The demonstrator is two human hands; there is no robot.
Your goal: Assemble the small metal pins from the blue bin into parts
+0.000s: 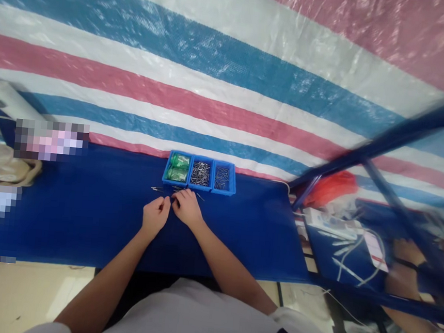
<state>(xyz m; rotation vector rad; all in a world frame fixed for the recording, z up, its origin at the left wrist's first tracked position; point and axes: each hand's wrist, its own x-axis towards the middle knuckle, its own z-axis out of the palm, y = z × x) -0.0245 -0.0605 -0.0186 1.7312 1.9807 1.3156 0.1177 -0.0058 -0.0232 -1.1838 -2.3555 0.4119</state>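
Observation:
My left hand (156,216) is closed, its fingertips hidden, over the blue table. Close beside it, my right hand (188,207) has its fingers curled down and pressed together. Whatever lies in either grip is too small or hidden to make out. Just beyond the hands lie a few thin metal pieces (157,189), some partly behind my right fingers. Behind them stands a row of three joined blue bins: the left bin (164,178) has green-and-clear packets (178,168), the middle holds many small metal pins (200,174), the right holds fewer thin metal pieces (221,177).
The blue table (85,217) runs up to a striped plastic sheet (212,98). A blue metal frame (336,150) rises at the right. Beyond it, another person's arm (404,276) is by a table with white cables and a white box (329,222). Bags (8,163) sit at the left.

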